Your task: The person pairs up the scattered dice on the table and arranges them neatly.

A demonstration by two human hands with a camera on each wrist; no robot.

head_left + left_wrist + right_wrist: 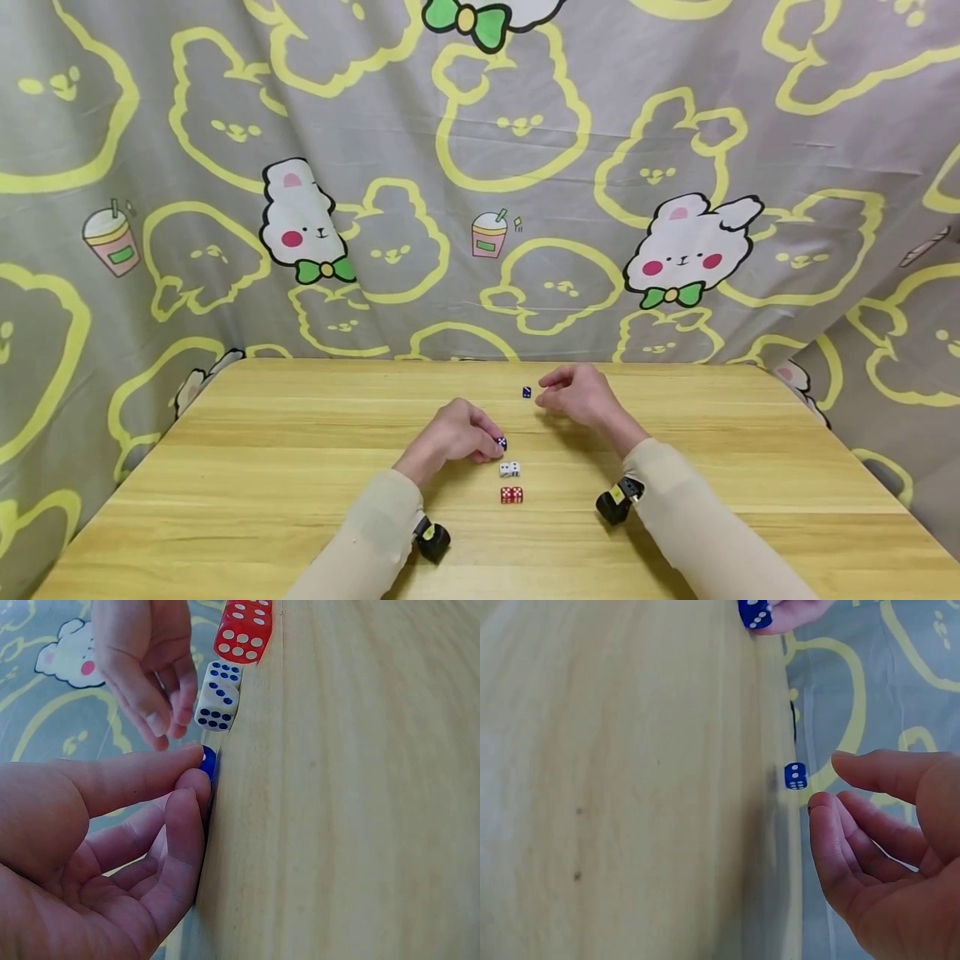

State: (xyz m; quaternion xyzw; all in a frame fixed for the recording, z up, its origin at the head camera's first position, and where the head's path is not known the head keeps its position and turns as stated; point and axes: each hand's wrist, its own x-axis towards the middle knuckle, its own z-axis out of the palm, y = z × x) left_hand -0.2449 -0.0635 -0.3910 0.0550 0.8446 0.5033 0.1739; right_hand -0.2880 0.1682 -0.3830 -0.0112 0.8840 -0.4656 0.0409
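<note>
My left hand [459, 433] pinches a blue die [502, 443] between thumb and fingertips, low at the table; in the left wrist view most of that blue die [208, 761] is hidden by the fingers. A second blue die [527, 392] lies farther back on the table. Just right of it is my right hand [577, 395], its thumb and fingers apart with nothing between them. The right wrist view shows a gap between this hand [892, 847] and the blue die [796, 775]. Two white dice [509, 469] sit side by side in front of the left fingertips.
Nearer me, two red dice [512, 495] stand side by side, in line with the white pair. The wooden table [262, 467] ends at the back against a grey patterned curtain [405, 150]. Each wrist carries a small black camera [432, 540].
</note>
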